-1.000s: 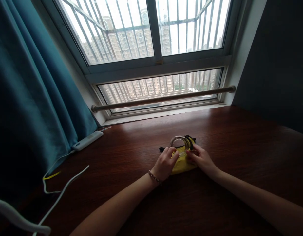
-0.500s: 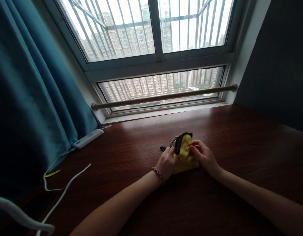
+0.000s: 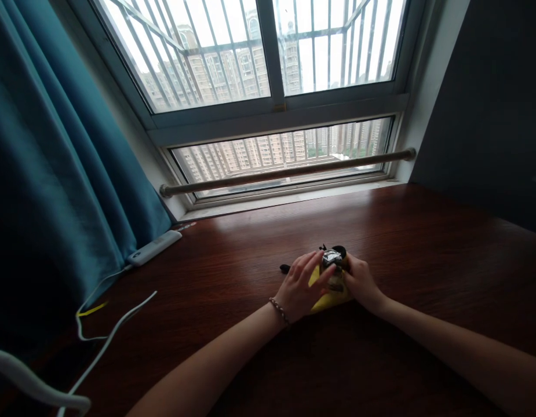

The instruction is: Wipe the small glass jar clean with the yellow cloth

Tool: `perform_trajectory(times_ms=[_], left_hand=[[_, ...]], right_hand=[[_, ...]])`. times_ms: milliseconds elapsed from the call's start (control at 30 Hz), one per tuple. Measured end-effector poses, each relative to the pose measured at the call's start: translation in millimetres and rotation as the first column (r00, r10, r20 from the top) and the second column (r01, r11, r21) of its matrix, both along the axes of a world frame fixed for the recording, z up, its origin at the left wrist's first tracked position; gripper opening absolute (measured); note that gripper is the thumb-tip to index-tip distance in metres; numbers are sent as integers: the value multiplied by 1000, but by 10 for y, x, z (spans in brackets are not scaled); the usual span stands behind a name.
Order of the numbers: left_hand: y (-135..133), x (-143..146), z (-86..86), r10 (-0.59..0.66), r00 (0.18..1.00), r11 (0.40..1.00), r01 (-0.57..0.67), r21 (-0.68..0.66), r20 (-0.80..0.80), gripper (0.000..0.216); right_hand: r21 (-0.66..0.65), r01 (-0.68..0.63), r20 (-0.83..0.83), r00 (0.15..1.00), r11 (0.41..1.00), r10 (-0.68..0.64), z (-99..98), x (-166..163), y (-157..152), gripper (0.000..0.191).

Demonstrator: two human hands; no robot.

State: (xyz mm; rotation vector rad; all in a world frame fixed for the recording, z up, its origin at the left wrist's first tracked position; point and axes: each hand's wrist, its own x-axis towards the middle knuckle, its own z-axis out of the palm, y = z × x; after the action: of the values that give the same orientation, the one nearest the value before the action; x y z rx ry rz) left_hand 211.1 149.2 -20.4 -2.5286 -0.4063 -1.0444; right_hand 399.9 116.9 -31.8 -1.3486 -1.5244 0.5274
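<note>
A small yellow pouch (image 3: 331, 302) with black trim rests on the dark wooden tabletop. A shiny silver-and-dark thing (image 3: 332, 258) shows at its upper part; I cannot tell its kind or whether it lies inside. My left hand (image 3: 299, 285), with a braided bracelet at the wrist, is over the pouch's left side, fingers spread. Its fingertips are close to the shiny thing. On the other side, my right hand (image 3: 363, 284) grips the pouch's right edge, its fingertips partly hidden. A black tab (image 3: 285, 269) sticks out to the left behind my left hand.
A white power strip (image 3: 155, 248) lies by the blue curtain (image 3: 98, 174) at the left. White cables (image 3: 115, 330) and a yellow strip (image 3: 93, 309) are nearer me. Beyond the tabletop (image 3: 233, 249), a metal rail (image 3: 289, 172) crosses the barred window.
My left hand has spread its fingers, off the black trim. The pouch has turned or widened so that the shiny thing shows. My right hand has moved slightly down onto the pouch's edge.
</note>
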Motion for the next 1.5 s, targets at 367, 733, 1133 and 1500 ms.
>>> perform_trajectory(times_ms=[367,733,1133,1500], left_hand=[[-80,72,-33,-146,897,710,388,-588,417,82],[-55,63,-32,-44,869,285,483,-828,492,66],[75,96,-134,-65,958,458,278,-844,280,75],[-34,133,-66,-41,906,354,408,-841,422,92]], right_hand=[[-37,-18,-14,1000,999,17,-11,-73,-87,41],[-104,-5,-120,993,995,-8,-41,-89,-90,35],[-81,30,-44,998,996,-33,-67,-74,-58,22],[-154,35,-96,994,987,-51,-37,-76,-41,44]])
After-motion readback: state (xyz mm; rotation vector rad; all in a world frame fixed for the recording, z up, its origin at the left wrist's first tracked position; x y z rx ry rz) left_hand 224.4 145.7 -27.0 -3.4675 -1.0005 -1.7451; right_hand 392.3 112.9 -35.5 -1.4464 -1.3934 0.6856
